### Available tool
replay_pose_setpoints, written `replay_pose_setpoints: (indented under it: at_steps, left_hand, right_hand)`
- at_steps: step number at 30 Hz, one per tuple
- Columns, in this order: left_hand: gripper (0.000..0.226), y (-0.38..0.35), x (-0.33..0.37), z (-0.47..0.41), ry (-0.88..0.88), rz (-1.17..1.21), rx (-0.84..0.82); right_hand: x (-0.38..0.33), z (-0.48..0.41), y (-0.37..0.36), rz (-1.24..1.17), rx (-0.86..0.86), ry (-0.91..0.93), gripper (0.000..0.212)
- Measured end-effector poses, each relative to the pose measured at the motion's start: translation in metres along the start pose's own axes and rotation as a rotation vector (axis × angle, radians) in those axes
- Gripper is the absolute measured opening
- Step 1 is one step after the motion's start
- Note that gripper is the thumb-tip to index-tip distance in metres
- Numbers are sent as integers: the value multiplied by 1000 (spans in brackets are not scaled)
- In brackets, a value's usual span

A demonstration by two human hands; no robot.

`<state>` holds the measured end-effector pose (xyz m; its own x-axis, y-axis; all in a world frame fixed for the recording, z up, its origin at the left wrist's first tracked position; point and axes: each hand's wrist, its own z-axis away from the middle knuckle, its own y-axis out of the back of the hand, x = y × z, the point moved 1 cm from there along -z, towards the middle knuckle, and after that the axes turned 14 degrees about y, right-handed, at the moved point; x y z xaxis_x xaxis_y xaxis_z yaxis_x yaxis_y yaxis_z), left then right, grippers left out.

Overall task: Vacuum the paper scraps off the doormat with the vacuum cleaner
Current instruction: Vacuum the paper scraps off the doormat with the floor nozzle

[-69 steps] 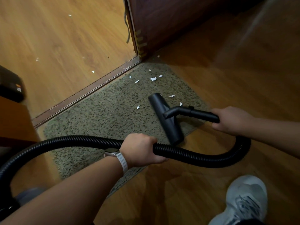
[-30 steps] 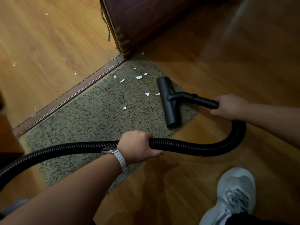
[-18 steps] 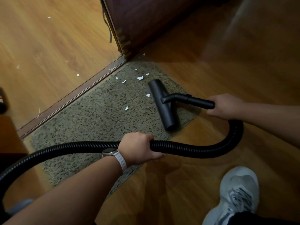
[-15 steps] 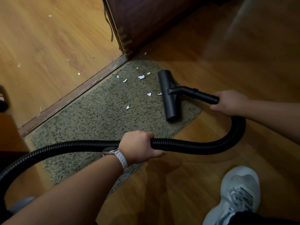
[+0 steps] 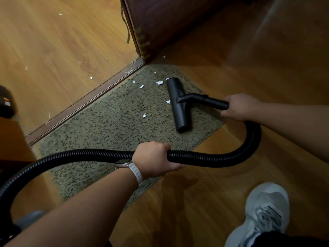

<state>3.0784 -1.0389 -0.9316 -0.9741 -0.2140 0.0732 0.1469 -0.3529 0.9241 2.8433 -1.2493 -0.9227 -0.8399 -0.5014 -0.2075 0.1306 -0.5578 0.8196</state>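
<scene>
Gripping the corrugated hose (image 5: 213,160) with its fingers wrapped round it, the left hand (image 5: 154,159) is the one nearer to the body and only carries the slack above the near edge of the doormat (image 5: 114,125). Farther out, the right hand (image 5: 239,106) is closed round the rigid tube (image 5: 210,101) where the hose joins it, and I judge that this hand steers. From that grip the tube runs to the left and meets the floor nozzle (image 5: 179,106) at its middle. The nozzle lies flat on the right part of the mat, its long axis pointing away from the person, about square to the tube. The paper scraps (image 5: 159,82) on the mat are all to the left of the nozzle or by its far end: one just at its left side, one further left and a little nearer, and a small group near the far tip, close to the threshold strip (image 5: 99,94). I judge the next stroke must go sideways to the left and a bit forward, led by the right hand.
</scene>
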Motion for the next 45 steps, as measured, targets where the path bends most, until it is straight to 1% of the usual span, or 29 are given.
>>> replay_pose_setpoints:
  at_steps: [2,6,9,13,22,24,27,33,36,41,45]
  left_hand:
    - [64,1,-2,2,-7,-8,5]
    - [63,6,-6,10,-22,-16,-2]
    - [60,11,-12,16,-25,-11,-18]
    - [61,14,-19,24,-16,-26,-21]
    - [58,18,-31,36,-29,-40,-15]
    - [57,18,-32,37,-30,-39,-19]
    - [57,16,-33,36,-21,-44,-18]
    - [62,13,-32,31,19,-42,-38]
    - [62,15,-33,28,28,-29,-32]
    - [62,14,-37,23,38,0,-35]
    - [63,13,-45,26,50,-8,-56]
  right_hand:
    - [-11,-2,3,23,-24,41,26]
    - [-31,-5,4,69,-55,108,28]
    - [-43,-6,3,98,-84,162,25]
    - [-59,-6,2,156,-130,206,22]
    - [-84,-13,-11,186,-155,347,13]
    - [-89,-13,-11,201,-139,352,12]
    - [-92,-15,-9,196,-111,337,16]
    - [-75,-26,0,140,-3,182,28]
    - [-68,-33,6,113,-1,155,31]
    - [-76,-45,10,121,-15,182,23]
    - [-97,-60,6,134,-28,270,22]
